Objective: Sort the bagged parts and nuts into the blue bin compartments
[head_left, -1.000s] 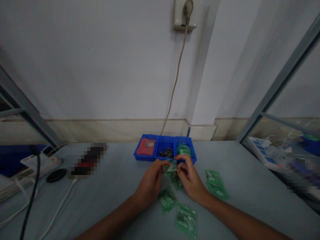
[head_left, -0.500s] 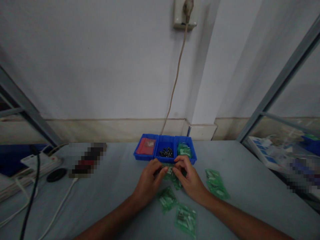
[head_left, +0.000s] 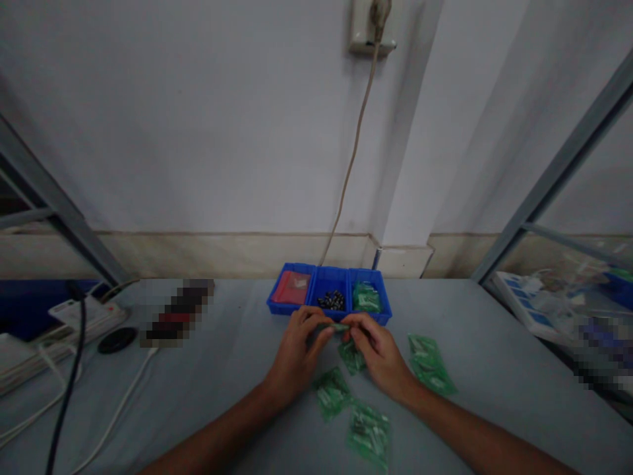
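Just in front of the blue tray, my left hand (head_left: 295, 351) and my right hand (head_left: 380, 353) pinch a small green plastic bag (head_left: 339, 326) from both sides. The bag appears edge-on, so its contents are hard to make out. Below the fingers lies another green bag (head_left: 352, 357), partly covered by my right hand. Two more filled bags, a nearer-left one (head_left: 332, 393) and a front one (head_left: 369, 434), rest between my forearms. Right of my right hand are green bags (head_left: 430, 364) lying close together.
The blue three-part tray (head_left: 330, 315) holds a red packet (head_left: 291, 288), small black-and-silver parts (head_left: 332, 301) and green bags (head_left: 366, 298). At left lie a blurred-out device (head_left: 180, 315) on a white cable, a round black disc (head_left: 117, 340) and a power strip (head_left: 106, 320). Metal frame bars (head_left: 554, 165) rise at both sides.
The green bag between my hands has been lifted and tipped, from facing the camera to nearly edge-on. The whole view has shifted slightly.
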`<state>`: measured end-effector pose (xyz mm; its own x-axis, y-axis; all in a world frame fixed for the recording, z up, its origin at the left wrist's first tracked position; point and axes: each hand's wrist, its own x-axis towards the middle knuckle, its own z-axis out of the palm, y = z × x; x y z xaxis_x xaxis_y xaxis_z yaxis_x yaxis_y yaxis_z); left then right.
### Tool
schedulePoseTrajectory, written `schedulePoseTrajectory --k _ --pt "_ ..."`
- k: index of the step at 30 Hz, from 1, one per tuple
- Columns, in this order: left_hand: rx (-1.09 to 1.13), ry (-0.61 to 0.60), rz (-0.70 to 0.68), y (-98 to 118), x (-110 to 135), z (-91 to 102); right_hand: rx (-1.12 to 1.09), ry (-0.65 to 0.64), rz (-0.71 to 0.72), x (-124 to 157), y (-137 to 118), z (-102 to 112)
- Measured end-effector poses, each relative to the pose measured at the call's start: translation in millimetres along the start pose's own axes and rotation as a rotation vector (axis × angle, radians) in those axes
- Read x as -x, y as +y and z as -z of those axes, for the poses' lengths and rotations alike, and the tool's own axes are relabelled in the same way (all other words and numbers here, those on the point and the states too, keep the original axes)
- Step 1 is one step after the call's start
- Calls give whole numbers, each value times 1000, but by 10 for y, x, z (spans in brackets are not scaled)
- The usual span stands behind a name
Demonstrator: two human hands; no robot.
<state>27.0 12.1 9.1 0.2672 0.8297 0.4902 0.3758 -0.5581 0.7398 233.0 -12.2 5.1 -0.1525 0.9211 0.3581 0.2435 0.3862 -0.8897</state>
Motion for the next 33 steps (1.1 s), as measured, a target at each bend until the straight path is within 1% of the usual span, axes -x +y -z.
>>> schedulePoseTrajectory --k 2,3,6,8,10,12,14,19,23,24,26,28,29,31,33 --pt "-11 43 16 8 -13 5 58 -16 42 5 -40 -13" --pt "-14 45 23 6 -15 3 81 -7 59 9 -53 -19" --pt "11 -12 73 -11 -2 -21 81 36 63 20 -56 -31" --pt "71 -19 127 -20 13 -42 53 47 52 23 -44 -29" --pt "125 11 170 -16 24 -55 51 34 68 19 -36 -21" --pt "145 30 178 3 27 -53 74 3 102 13 -32 -11" --pt "138 17 157 27 27 -39 104 -9 122 8 -27 -2" --pt "131 -48 85 63 36 23 112 5 110 -4 -17 18" --pt "73 -109 -28 69 42 36 115 93 141 -13 -5 21" --pt "46 -102 -44 65 44 26 97 111 123 -13 6 17" --pt "16 -78 -45 47 51 -6 27 109 36 -12 38 1" --pt "34 -59 -16 21 60 -42 -61 95 -50 -10 69 -17" --pt "52 -54 2 9 64 -55 -99 97 -72 -10 79 -25" --pt "72 -57 16 -5 66 -63 -135 105 -75 -8 83 -32" --pt "55 -75 -5 1 59 -47 -110 85 -70 -1 65 -25"
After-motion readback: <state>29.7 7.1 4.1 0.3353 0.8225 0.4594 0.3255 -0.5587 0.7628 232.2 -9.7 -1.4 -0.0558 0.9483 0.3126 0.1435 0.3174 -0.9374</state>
